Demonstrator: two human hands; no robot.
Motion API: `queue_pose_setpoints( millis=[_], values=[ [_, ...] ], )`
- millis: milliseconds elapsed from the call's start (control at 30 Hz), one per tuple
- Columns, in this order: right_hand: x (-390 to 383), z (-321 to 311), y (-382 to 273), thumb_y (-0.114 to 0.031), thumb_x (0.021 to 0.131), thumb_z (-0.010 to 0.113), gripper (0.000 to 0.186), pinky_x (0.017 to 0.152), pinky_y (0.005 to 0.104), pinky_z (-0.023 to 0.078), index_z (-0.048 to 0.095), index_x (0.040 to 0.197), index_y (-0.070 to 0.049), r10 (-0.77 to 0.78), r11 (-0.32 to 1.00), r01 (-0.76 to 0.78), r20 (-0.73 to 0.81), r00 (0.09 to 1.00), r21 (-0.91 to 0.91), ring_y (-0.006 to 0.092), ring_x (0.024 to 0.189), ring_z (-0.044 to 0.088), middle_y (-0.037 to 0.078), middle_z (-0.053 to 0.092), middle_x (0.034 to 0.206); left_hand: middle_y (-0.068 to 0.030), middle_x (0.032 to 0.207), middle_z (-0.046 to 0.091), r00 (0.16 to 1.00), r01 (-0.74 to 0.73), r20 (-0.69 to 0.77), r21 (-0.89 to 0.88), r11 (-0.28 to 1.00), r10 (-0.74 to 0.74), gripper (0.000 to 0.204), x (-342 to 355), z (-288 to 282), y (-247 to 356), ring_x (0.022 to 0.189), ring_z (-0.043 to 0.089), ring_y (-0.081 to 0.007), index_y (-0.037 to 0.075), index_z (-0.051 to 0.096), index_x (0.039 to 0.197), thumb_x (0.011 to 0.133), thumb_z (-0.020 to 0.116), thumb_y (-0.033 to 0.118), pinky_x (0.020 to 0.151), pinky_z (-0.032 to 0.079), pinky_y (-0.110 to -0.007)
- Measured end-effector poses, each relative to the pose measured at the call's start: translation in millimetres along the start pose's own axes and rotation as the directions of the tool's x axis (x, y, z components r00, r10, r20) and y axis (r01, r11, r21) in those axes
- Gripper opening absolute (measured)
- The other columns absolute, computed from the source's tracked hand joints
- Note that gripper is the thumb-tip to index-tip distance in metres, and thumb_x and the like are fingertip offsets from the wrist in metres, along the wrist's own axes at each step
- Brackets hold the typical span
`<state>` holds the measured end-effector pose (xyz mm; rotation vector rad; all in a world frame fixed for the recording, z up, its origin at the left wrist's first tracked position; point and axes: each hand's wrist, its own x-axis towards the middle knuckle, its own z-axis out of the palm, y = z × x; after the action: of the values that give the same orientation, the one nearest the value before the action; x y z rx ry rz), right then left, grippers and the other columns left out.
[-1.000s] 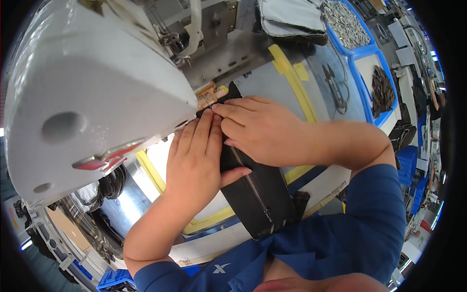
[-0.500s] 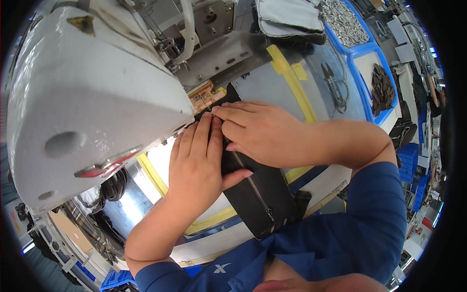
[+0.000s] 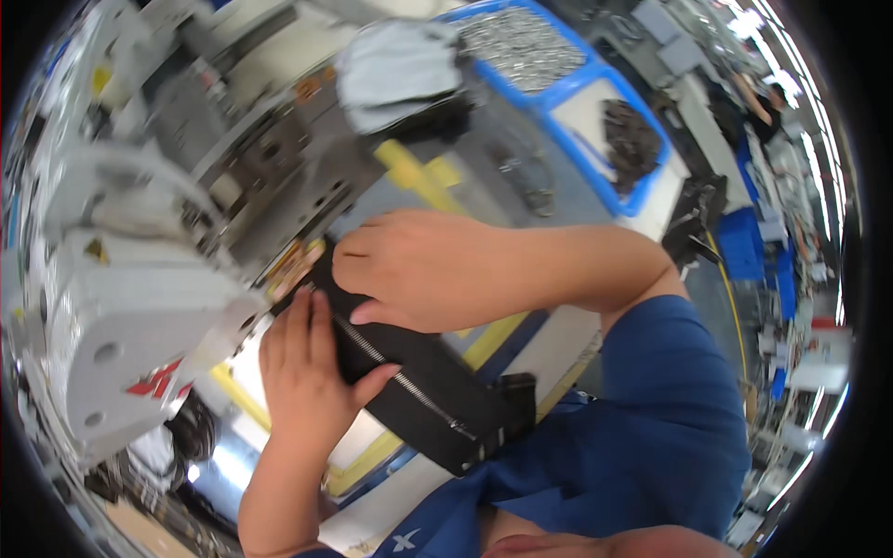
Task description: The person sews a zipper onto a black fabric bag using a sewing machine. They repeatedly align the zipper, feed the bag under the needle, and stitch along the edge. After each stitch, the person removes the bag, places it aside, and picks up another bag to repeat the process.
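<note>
A black piece with a zipper lies slanted beneath my hands, its far end at the sewing machine and its near end close to my body. A silver zipper runs along its length, with the slider near the close end. My left hand rests flat on its left edge, fingers stretched towards the machine and thumb spread across. My right hand bears on the far end with bent fingers, closed on the piece. Its fingertips are partly hidden.
Beyond lie stacked grey-white pieces and blurred scissors. At the far right stand a blue tray of silver metal parts and a blue tray of dark strips. Yellow tape marks the table. Another person is in the distance.
My view has swung, so the machine and hands sit further left and lower. The fingers of my right hand, stretched out before, are now bent. My left hand stays flat on the black piece.
</note>
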<state>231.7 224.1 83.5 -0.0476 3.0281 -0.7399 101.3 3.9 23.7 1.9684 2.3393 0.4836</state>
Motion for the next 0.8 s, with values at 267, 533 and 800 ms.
queue_pose_setpoints(
  millis=[267,533,800],
  values=[
    [-107.6,-68.9,97.5,-0.026,0.094,0.076,0.023,0.083,0.0428,0.058,0.078,0.096,-0.003,0.579,0.771,-0.629,-0.52,0.628,0.099,0.0352,0.091,0.074,0.016,0.076,0.09,-0.0259,0.154,0.053,1.0,-0.004,0.009,0.034,0.999,0.004,0.092,-3.2,4.6,1.2,0.136,0.05,-0.0462,-0.008,0.052,0.151,0.086,0.082,0.05,0.116,0.038,-0.055],
    [-281.3,-85.9,255.6,-0.036,0.088,0.079,0.032,0.089,0.0452,0.059,0.082,0.097,-0.006,0.746,0.262,-0.962,-0.649,0.148,0.082,0.0358,0.096,0.076,0.018,0.08,0.099,-0.027,0.156,0.051,1.0,-0.006,0.019,-0.018,1.0,0.007,0.084,-1.4,4.0,2.6,0.139,0.048,-0.0479,-0.007,0.05,0.153,0.087,0.083,0.034,0.12,0.035,-0.056],
    [-284.1,-78.9,270.4,-0.035,0.08,0.088,0.035,0.09,0.0422,0.058,0.083,0.101,-0.007,0.811,0.302,-0.951,-0.542,0.218,0.071,0.0315,0.098,0.076,0.015,0.08,0.101,-0.0269,0.153,0.053,1.0,-0.026,-0.006,0.005,1.0,0.026,0.086,-3.0,4.1,0.4,0.135,0.05,-0.0473,-0.008,0.052,0.15,0.087,0.083,0.041,0.117,0.037,-0.055]
  ],
)
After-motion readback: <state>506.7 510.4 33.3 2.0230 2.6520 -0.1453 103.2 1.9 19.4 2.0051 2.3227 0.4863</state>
